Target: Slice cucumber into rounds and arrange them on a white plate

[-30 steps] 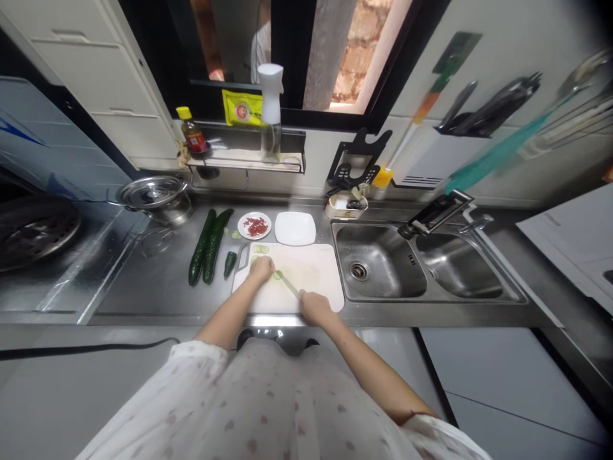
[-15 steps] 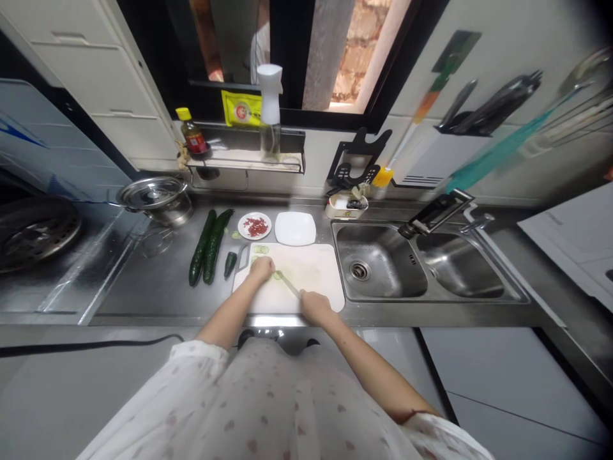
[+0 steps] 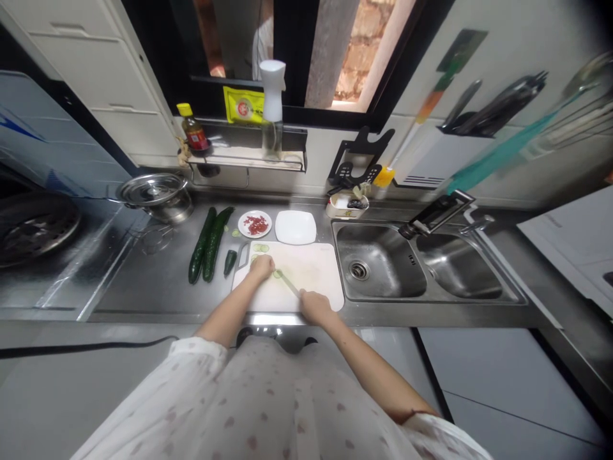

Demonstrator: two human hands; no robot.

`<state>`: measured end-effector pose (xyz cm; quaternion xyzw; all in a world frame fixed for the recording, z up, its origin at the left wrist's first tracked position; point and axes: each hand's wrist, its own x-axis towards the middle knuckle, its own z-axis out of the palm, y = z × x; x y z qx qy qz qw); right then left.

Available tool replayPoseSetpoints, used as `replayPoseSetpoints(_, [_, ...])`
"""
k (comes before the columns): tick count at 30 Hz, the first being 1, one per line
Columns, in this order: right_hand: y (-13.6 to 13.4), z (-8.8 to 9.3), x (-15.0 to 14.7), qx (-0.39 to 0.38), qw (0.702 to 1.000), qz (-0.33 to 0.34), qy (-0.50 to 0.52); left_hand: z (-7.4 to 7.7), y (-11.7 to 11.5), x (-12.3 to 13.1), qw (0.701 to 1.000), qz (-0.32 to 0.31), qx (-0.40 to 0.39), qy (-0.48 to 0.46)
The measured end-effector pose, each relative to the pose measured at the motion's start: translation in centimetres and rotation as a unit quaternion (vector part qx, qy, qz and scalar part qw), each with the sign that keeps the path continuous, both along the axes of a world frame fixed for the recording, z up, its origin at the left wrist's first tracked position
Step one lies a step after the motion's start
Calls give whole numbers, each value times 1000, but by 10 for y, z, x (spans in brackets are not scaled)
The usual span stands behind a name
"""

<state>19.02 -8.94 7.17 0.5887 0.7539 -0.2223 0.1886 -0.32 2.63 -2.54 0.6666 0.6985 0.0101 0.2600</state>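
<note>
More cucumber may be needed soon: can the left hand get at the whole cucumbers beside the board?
Probably yes. The left hand is at the left of the cutting board; the whole cucumbers lie uncovered just left of it, only a small green piece between.

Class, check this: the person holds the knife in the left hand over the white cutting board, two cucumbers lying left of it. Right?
No: the head view shows the knife in the right hand, over the white cutting board, with two whole cucumbers lying left of it.

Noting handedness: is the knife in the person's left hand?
No, the right hand grips the knife; the left hand holds the cucumber.
</note>
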Motion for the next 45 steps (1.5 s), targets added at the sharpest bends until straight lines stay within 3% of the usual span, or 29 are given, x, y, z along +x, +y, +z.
replayPoseSetpoints(19, [8,5,-1,21,998,37,-38,1,-1,1,1000,-1,10,2])
replayPoseSetpoints(30, [5,11,9,-17,999,32,-22,3,-2,0,1000,-1,10,3])
replayPoseSetpoints(40, [-10,-2,19,-8,1000,-14,-5,12,-14,5,1000,3,21,5])
replayPoseSetpoints(45, [-16,-5,23,26,995,-93,31,18,-31,9,998,-2,58,1])
